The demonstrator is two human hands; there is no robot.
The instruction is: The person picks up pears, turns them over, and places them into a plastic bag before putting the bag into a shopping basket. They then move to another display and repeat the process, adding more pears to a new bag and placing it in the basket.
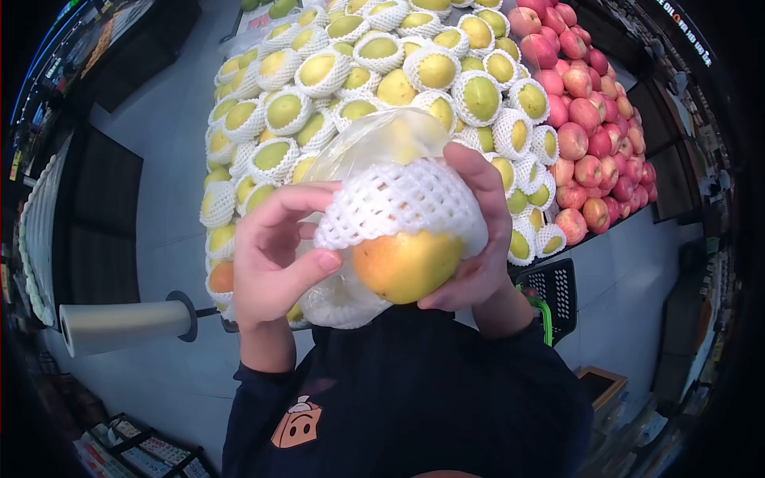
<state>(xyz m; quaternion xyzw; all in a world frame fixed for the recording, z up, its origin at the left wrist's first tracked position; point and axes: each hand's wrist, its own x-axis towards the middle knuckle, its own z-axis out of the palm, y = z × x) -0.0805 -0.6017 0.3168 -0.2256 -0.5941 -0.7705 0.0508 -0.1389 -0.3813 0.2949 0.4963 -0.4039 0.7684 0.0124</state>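
Note:
A yellow mango [410,267] with an orange blush is held up in front of my chest. A white foam net [402,199] covers its upper part, and the lower part is bare. My right hand [484,227] is closed around the mango's right side, thumb near the bottom and fingers over the net. At the left, my left hand [279,251] grips the net's edge between thumb and fingers. Behind the mango hangs a clear plastic bag [366,143], showing above and below it; which fingers hold the bag is hidden.
Netted mangoes [378,48] are piled on the stand ahead, beside a heap of red apples [586,115]. A roll of plastic bags [123,327] sticks out at left. A black basket [550,291] with a green handle [543,315] is at lower right.

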